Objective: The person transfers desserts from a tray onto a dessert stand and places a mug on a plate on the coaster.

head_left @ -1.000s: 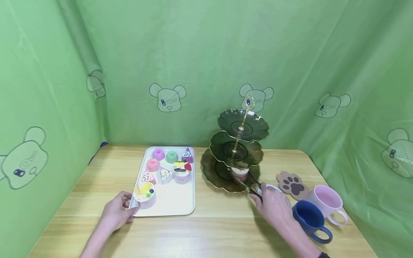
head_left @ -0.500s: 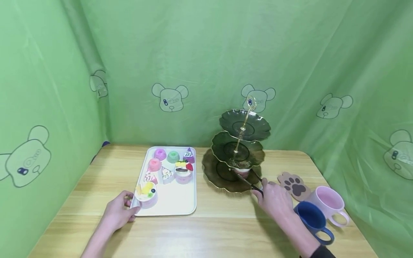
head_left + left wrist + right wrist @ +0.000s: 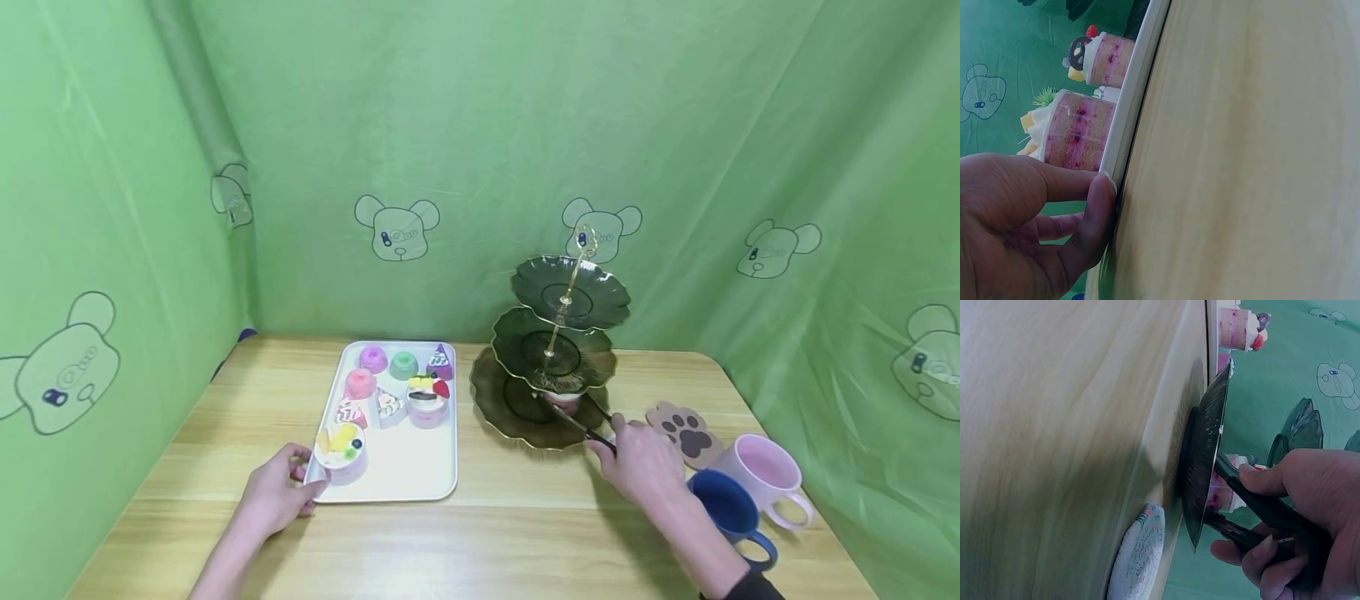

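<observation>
My right hand (image 3: 643,462) grips black-handled tongs (image 3: 1272,519). Their arms stand either side of a cake cup (image 3: 1221,492) with pink layers and a white top, on the bottom plate (image 3: 510,421) of a dark, gold-rimmed three-tier stand. From the head view the middle plate (image 3: 517,350) hides the cup's upper part. At the white tray's (image 3: 405,471) front left corner, my left hand (image 3: 273,492) pinches the rim between thumb and fingers. Right beside those fingers stands a fruit-topped cake cup (image 3: 1079,131).
Another fruit cake cup (image 3: 427,404), cake wedges and small round cakes share the tray. Right of the stand lie a paw-shaped coaster (image 3: 682,433), a pink mug (image 3: 765,467) and a blue mug (image 3: 723,504). A white patterned pad (image 3: 1138,556) lies below the right hand.
The cake cup on the stand shows slightly less, a little farther back under the middle plate. The tongs' arms stand a bit wider apart. My left hand stays on the tray.
</observation>
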A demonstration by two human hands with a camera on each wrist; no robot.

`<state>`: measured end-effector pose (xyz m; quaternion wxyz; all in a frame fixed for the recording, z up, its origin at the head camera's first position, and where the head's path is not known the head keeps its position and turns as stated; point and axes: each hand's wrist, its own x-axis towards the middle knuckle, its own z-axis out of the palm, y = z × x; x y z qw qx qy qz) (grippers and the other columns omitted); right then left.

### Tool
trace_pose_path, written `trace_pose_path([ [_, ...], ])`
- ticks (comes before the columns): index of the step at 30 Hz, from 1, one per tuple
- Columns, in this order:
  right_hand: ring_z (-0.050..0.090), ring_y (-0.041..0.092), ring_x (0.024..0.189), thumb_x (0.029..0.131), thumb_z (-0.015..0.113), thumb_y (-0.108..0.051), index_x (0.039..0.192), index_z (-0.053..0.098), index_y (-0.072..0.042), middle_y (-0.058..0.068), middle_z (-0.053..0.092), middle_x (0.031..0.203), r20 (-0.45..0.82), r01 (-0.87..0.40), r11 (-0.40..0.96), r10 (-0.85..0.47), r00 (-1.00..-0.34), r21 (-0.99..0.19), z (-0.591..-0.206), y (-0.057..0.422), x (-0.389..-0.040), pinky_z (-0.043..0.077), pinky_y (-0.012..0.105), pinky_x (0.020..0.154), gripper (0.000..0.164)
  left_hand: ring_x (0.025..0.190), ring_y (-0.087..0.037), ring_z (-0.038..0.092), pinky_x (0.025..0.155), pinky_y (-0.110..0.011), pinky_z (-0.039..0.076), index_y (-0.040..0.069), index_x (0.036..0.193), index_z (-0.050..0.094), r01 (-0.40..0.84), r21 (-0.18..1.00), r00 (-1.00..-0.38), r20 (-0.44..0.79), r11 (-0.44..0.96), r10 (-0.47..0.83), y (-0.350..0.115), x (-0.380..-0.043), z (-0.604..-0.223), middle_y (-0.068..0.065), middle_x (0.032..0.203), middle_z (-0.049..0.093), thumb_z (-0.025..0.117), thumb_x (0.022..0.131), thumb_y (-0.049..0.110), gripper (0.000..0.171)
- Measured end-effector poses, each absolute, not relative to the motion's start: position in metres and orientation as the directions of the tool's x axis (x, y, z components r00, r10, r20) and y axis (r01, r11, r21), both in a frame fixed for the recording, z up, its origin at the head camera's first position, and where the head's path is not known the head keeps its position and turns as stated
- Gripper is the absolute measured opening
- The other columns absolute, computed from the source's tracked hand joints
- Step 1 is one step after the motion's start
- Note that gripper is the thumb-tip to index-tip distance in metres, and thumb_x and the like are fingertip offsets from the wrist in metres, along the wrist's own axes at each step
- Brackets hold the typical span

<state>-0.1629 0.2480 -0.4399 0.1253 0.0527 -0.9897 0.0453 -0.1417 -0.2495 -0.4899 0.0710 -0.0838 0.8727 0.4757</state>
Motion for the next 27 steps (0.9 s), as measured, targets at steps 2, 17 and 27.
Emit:
trace_pose_path([
  [2,0.065,0.045,0.065,0.092,0.08,-0.046,0.123,0.067,0.007,0.025,0.068,0.084,0.25,-0.108,0.99,-0.082,-0.965,-0.094,-0.438,0.25,-0.161,0.054,0.054,0.046,0.063,0.069,-0.021,0.066,0.058,-0.029,0.067,-0.012,0.134,0.049,-0.216,0.817,-0.975,-0.205,0.534,-0.08,-0.249,-0.142,-0.49,-0.018,0.101,0.061,0.075,0.089,-0.008,0.052],
  [17,0.052,0.025,0.05,0.092,0.078,-0.055,0.112,0.065,-0.002,0.006,0.055,0.065,0.282,-0.081,0.983,-0.031,-0.959,-0.166,-0.416,0.259,-0.094,0.036,0.041,0.037,0.058,0.071,-0.021,0.066,0.06,-0.03,0.067,-0.012,0.136,0.048,-0.228,0.816,-0.971,-0.227,0.531,-0.07,-0.247,-0.144,-0.491,-0.019,0.102,0.06,0.075,0.09,-0.007,0.054],
  [27,0.065,0.026,0.061,0.085,0.081,-0.064,0.12,0.073,-0.007,0.007,0.069,0.08,0.323,-0.155,0.968,-0.086,-0.943,-0.195,-0.413,0.22,-0.074,0.051,0.045,0.045,0.068,0.073,-0.021,0.067,0.061,-0.029,0.068,-0.012,0.138,0.046,-0.233,0.805,-0.969,-0.237,0.545,-0.064,-0.25,-0.145,-0.488,-0.02,0.103,0.058,0.074,0.091,-0.007,0.055],
])
